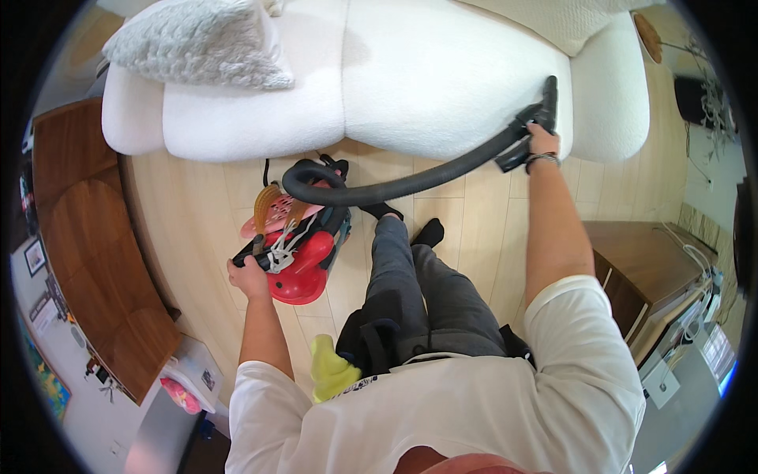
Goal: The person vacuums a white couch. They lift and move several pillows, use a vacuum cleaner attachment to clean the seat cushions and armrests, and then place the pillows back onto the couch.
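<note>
My right hand (543,143) grips the black wand handle of a vacuum hose (420,182). Its dark nozzle (551,95) rests on the white sofa seat (438,77), close to the armrest on the right. From there the ribbed hose curves back to a red canister vacuum cleaner (299,284), held off to my left. Around the vacuum's black carry handle my left hand (251,278) is closed. A pink perforated attachment (283,210), amber-coloured parts and white cords lie bunched against the machine; their exact kinds are unclear.
A fluffy grey pillow (189,47) lies at the sofa's left. Along the left stands a long wooden cabinet (89,237). On the right is a wooden cabinet (645,255) with white cables (690,252) near it. A yellow-green cloth (328,367) hangs at my waist.
</note>
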A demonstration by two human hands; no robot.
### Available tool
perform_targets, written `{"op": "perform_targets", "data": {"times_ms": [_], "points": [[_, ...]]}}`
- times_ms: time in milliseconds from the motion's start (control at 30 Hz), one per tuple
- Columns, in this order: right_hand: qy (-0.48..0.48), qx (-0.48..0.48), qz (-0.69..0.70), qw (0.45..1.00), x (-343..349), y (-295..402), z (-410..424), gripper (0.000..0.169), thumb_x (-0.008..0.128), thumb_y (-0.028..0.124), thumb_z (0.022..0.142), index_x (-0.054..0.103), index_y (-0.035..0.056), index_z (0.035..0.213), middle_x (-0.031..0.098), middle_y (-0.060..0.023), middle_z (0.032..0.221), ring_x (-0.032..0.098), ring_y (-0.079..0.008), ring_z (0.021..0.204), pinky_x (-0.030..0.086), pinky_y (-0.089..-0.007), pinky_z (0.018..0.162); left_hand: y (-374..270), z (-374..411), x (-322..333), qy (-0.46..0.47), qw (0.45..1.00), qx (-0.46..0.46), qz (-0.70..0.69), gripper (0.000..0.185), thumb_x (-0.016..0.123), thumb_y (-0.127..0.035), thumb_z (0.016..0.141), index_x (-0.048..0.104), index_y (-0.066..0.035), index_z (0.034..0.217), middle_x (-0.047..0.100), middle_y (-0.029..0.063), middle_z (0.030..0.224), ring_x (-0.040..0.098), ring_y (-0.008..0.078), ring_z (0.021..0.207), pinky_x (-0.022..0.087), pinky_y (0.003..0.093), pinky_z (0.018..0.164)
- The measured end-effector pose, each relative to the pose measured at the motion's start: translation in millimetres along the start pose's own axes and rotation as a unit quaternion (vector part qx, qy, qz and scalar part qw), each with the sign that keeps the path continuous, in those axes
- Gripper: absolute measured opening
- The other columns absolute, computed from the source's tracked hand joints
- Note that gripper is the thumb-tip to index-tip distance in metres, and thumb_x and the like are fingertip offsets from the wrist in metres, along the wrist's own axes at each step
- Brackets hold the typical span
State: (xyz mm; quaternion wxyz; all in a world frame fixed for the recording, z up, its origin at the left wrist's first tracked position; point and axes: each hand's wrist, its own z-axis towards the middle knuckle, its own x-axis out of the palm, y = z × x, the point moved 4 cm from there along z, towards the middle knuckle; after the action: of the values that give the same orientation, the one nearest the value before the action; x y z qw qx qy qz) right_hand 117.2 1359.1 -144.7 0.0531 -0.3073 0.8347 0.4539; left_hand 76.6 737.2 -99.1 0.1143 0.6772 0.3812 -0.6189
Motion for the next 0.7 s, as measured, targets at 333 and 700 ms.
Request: {"op": "perform_targets", "data": {"times_ms": [333, 700], "points": [[0.304, -0.076, -0.182, 0.932, 153.0, 11.6, -138.8, 0.067, 0.065, 0.023, 0.061, 0.040, -0.0066, 0.116, 0.056, -0.0185, 0.093, 0.055, -0.0260, 0.081, 0.044, -0.0337, 0.071, 2.0, -5.7, -12.8, 0.060, 0.997, -0.054, -0.011, 0.058, 0.051, -0.021, 0.074, 0.029, 0.003, 0.122, 0.020, 0.0341, 0.124, 0.028, 0.0438, 0.113, 0.030, 0.0409, 0.094], [0.342, -0.076, -0.270, 0.897, 253.1, 2.0, -151.4, 0.065, 0.065, 0.021, 0.060, 0.040, -0.0120, 0.111, 0.056, -0.0208, 0.098, 0.053, -0.0271, 0.090, 0.040, -0.0312, 0.084, 3.8, -2.2, -10.8, 0.147, 0.988, -0.039, 0.011, 0.063, 0.057, -0.024, 0.076, 0.025, 0.003, 0.123, 0.006, 0.0370, 0.127, 0.017, 0.0472, 0.118, 0.025, 0.0423, 0.097]]}}
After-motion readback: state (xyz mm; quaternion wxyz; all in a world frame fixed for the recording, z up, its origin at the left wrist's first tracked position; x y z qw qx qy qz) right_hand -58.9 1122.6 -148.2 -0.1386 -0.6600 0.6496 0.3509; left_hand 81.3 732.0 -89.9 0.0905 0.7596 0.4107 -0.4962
